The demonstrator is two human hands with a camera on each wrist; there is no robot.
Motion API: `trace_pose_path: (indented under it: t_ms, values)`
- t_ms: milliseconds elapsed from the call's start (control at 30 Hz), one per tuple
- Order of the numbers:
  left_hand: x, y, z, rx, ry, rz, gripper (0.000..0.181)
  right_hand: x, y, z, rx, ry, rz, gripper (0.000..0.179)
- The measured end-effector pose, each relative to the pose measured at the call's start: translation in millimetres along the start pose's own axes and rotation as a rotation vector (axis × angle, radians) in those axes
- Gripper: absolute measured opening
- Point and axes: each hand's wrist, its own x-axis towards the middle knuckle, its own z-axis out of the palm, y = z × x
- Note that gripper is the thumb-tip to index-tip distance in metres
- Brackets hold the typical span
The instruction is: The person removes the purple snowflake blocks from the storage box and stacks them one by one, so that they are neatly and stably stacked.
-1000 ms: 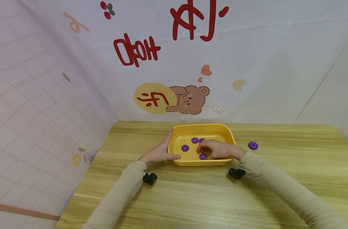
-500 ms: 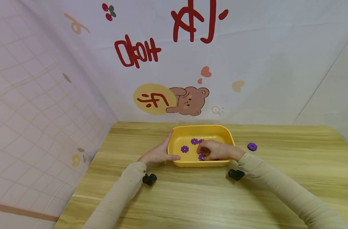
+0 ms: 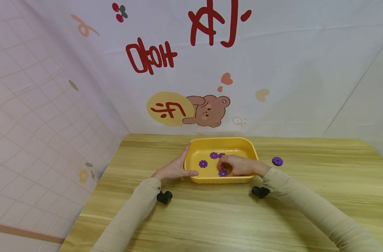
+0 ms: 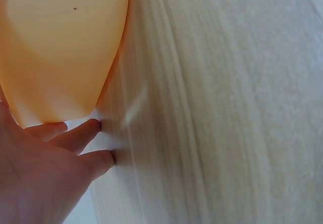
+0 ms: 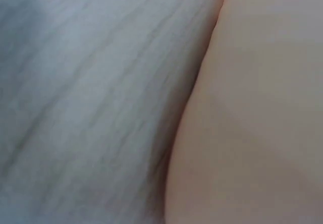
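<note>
A yellow plastic basin (image 3: 207, 180) sits on the wooden table, its inside open to the head view. My left hand (image 3: 173, 169) grips its left end, thumb over the near rim. In the left wrist view, that hand's spread fingers (image 4: 78, 135) lie at the basin's end, close to the tabletop. Inside the basin, my right hand (image 3: 238, 165) has its fingers curled at a purple notched snowflake disc (image 3: 223, 173), thumb at the disc's right edge. Another purple disc (image 3: 203, 163) lies to the left. Two more, a disc (image 3: 213, 155) and its neighbour (image 3: 221, 155), lie farther back.
Outside the basin, purple discs (image 3: 277, 161) lie in a small stack on the table (image 3: 204, 220), to the right. A patterned cloth (image 3: 289, 70) hangs behind the table, and another covers the left side. Black wrist devices (image 3: 164, 197) sit under both sleeves.
Both hands stay at about the same places. The disc under the right hand shifts very slightly; the whole view has dropped a little.
</note>
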Motion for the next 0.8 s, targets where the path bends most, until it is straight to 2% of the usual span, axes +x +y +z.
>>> trace_pose_path:
  t_ms: [233,533,800]
  values:
    - [0.4,-0.4,0.4,-0.001,0.007,-0.001,0.119,1.7,0.9,0.9,-0.044,0.013,0.005,0.030]
    - [-1.3,-1.3,0.1,-0.010,0.013,0.000,0.118,2.7,-0.5,1.9,0.079,0.050,0.024,0.033]
    - [-0.8,-1.7,0.2,-0.010,0.013,0.006,0.118,-1.0,-4.8,-1.6,0.086,0.088,0.009,0.030]
